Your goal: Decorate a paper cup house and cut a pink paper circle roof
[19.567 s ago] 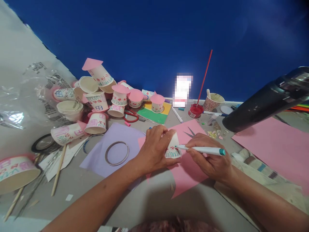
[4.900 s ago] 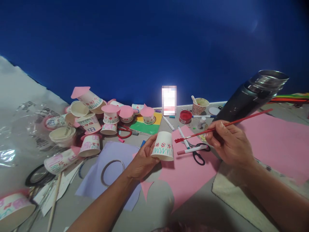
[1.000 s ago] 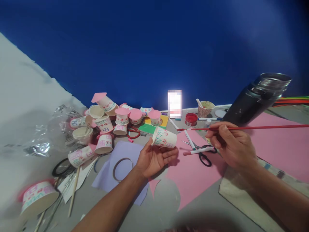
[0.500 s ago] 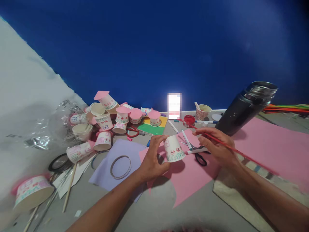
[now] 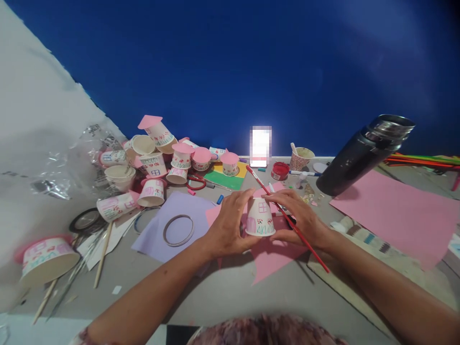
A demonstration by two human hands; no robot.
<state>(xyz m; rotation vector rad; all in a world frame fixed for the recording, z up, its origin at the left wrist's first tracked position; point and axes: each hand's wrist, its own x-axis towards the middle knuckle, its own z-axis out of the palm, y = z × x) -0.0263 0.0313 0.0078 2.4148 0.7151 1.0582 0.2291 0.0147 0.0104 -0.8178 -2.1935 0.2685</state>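
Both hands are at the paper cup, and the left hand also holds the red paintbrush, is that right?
Not quite: the head view shows the red paintbrush in the right hand, not the left hand. Both hands are indeed at the paper cup.

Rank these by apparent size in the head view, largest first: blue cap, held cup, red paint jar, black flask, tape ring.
1. Black flask
2. Held cup and tape ring: too close to rank; the cup looks taller, the ring slightly wider
3. Red paint jar
4. Blue cap
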